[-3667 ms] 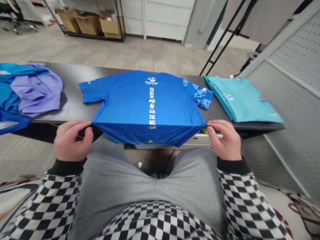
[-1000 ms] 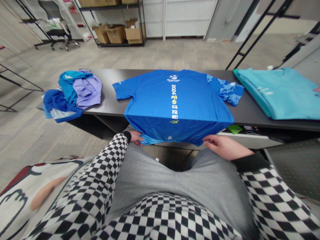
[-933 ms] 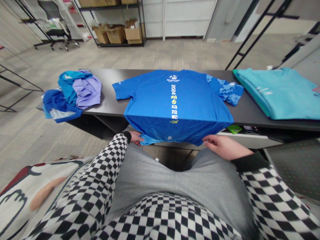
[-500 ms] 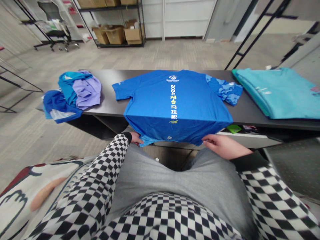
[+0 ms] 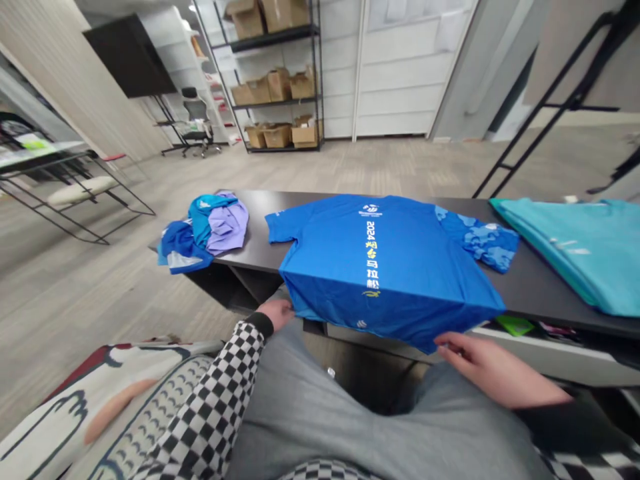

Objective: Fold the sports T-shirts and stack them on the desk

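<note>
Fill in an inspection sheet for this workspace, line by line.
Surface: black tabletop, with compartments beneath.
Job's things: blue "2024" T-shirt, spread out, hem hanging over the near edge, one sleeve camouflage-patterned.
Clutter: crumpled clothes pile on the left; folded turquoise shirt on the right, green cloth showing beneath it; bright green item in a compartment.
Grippers: bare hands; left hand and right hand appear to pinch the hem's two corners.
Cables: cannot tell; the floor between the legs is dark.
Surroundings: black rack with cardboard boxes, office chair, large black screen.
</note>
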Tool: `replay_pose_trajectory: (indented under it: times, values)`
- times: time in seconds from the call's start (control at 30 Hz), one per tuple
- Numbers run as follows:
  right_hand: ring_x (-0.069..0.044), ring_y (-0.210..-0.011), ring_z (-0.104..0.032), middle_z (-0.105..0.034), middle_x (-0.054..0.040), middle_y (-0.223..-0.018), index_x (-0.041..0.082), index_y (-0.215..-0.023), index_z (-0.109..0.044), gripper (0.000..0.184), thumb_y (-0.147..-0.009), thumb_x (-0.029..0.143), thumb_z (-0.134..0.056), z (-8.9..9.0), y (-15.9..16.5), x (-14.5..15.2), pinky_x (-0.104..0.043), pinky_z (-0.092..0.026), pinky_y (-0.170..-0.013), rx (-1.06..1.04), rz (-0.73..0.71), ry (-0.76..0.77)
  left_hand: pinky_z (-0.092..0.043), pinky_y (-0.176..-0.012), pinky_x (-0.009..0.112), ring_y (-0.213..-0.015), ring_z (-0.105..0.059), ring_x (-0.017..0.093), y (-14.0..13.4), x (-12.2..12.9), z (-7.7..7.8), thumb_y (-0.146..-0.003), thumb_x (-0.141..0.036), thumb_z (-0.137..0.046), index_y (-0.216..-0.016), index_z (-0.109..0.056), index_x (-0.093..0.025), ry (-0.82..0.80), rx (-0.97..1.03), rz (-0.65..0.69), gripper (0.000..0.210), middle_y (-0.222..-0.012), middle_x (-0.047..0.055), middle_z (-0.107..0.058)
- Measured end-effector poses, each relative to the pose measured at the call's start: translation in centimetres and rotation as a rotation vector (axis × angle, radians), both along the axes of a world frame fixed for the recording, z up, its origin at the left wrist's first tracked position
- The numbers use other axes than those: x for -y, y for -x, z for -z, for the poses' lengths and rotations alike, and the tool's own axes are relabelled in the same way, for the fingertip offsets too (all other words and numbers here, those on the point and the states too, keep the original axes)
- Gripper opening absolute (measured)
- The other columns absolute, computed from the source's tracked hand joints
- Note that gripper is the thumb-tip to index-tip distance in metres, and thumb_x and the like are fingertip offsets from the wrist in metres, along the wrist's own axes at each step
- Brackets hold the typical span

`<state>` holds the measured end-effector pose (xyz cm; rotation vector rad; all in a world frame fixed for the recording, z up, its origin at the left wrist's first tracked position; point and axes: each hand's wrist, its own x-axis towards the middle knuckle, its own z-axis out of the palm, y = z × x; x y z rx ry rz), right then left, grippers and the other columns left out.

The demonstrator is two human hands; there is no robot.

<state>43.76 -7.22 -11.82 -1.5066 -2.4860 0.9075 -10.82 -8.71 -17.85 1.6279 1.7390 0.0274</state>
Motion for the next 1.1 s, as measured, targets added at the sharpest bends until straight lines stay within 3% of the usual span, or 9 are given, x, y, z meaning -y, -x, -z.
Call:
replay_pose_trajectory:
  times: [0.1, 0.2, 0.3, 0.4, 0.57, 0.77, 0.87, 0.97, 1.1]
  values:
    - [-0.038, -0.108, -0.084, -0.089, -0.0097, -0.118, 0.031, -0.117, -0.087, 0.046, -0.105, 0.06, -0.054, 0.7, -0.3, -0.3, -0.048, -0.067, -0.095, -0.033, 0.001, -0.004, -0.06, -0.108, 0.044, -0.12, -0.078, 0.036, 0.3, 2.2, -3.1, -0.1, -0.056, -0.065, -0.132, -0.079, -0.021, -0.061, -0.004, -0.091, 0.049, -0.126, 0.016, -0.084]
    - [-0.04, -0.109, -0.084, -0.089, -0.0108, -0.119, 0.032, -0.116, -0.088, 0.045, -0.104, 0.061, -0.057, 1.4, -0.5, -0.6, -0.049, -0.068, -0.095, -0.047, 0.016, 0.003, -0.064, -0.089, 0.038, -0.097, -0.08, 0.029, 0.7, 1.8, -8.3, -0.103, -0.068, -0.059, -0.126, -0.081, -0.023, -0.199, 0.178, -0.128, 0.055, -0.115, 0.011, -0.087]
    - [-0.041, -0.111, -0.084, -0.088, -0.0113, -0.121, 0.032, -0.117, -0.089, 0.045, -0.105, 0.062, -0.057, 1.8, -0.5, -0.8, -0.049, -0.067, -0.097, -0.058, 0.027, 0.035, -0.063, -0.081, 0.035, -0.087, -0.076, 0.025, 2.1, -2.8, -13.9, -0.104, -0.074, -0.053, -0.123, -0.081, -0.019, -0.482, 0.201, -0.213, 0.064, -0.109, 0.012, -0.086]
    - [-0.039, -0.113, -0.083, -0.088, -0.0109, -0.122, 0.032, -0.118, -0.087, 0.047, -0.106, 0.062, -0.054, 1.4, 0.1, -0.7, -0.048, -0.066, -0.099, -0.059, 0.033, 0.07, -0.062, -0.09, 0.033, -0.098, -0.078, 0.025, 4.2, -10.1, -17.3, -0.11, -0.062, -0.041, -0.123, -0.079, -0.018, -0.663, -0.104, -0.346, 0.06, -0.116, 0.011, -0.086]
    - [-0.036, -0.107, -0.082, -0.087, -0.0119, -0.115, 0.027, -0.115, -0.085, 0.045, -0.107, 0.055, -0.05, -0.4, 1.3, -0.3, -0.044, -0.063, -0.095, -0.044, 0.038, 0.106, -0.058, -0.108, 0.046, -0.123, -0.076, 0.04, 6.5, -19.2, -17.2, -0.097, -0.045, -0.058, -0.109, -0.082, -0.014, -0.557, -0.42, -0.471, 0.041, -0.123, 0.023, -0.083]
    - [-0.031, -0.093, -0.08, -0.086, -0.0104, -0.1, 0.024, -0.111, -0.084, 0.036, -0.108, 0.043, -0.053, -1.7, 1.5, 1.2, -0.041, -0.06, -0.087, -0.081, 0.047, 0.065, -0.06, -0.1, 0.039, -0.113, -0.078, 0.034, 9.3, -21.9, -15.1, -0.091, -0.046, -0.065, -0.099, -0.077, -0.019, -0.459, -0.563, -0.419, 0.03, -0.115, 0.013, -0.086]
    - [-0.03, -0.101, -0.082, -0.087, -0.0107, -0.115, 0.025, -0.125, -0.084, 0.038, -0.11, 0.047, -0.057, -4.7, 1.1, 1.3, -0.04, -0.062, -0.092, -0.196, 0.1, -0.063, -0.061, -0.104, 0.038, -0.116, -0.077, 0.031, 9.9, -22.5, -15.0, -0.094, -0.04, -0.06, -0.114, -0.074, -0.018, -0.474, -0.599, -0.413, 0.033, -0.122, 0.012, -0.085]
    - [-0.029, -0.1, -0.082, -0.087, -0.0088, -0.117, 0.026, -0.129, -0.083, 0.04, -0.111, 0.052, -0.059, -8.9, 0.1, -2.7, -0.038, -0.063, -0.089, -0.277, 0.242, -0.288, -0.053, -0.123, 0.045, -0.139, -0.069, 0.033, 8.0, -23.0, -15.3, -0.1, -0.04, -0.049, -0.136, -0.071, -0.013, -0.593, -0.577, -0.326, 0.05, -0.147, 0.016, -0.077]
    - [-0.031, -0.099, -0.082, -0.087, -0.0101, -0.11, 0.022, -0.128, -0.083, 0.038, -0.106, 0.04, -0.058, -11.3, -1.9, -14.7, -0.044, -0.064, -0.098, -0.166, 0.433, -0.59, -0.046, -0.129, 0.03, -0.148, -0.066, 0.023, 2.8, -24.3, -15.1, -0.107, -0.051, -0.038, -0.157, -0.067, -0.019, -0.651, -0.444, -0.071, 0.066, -0.161, 0.005, -0.071]
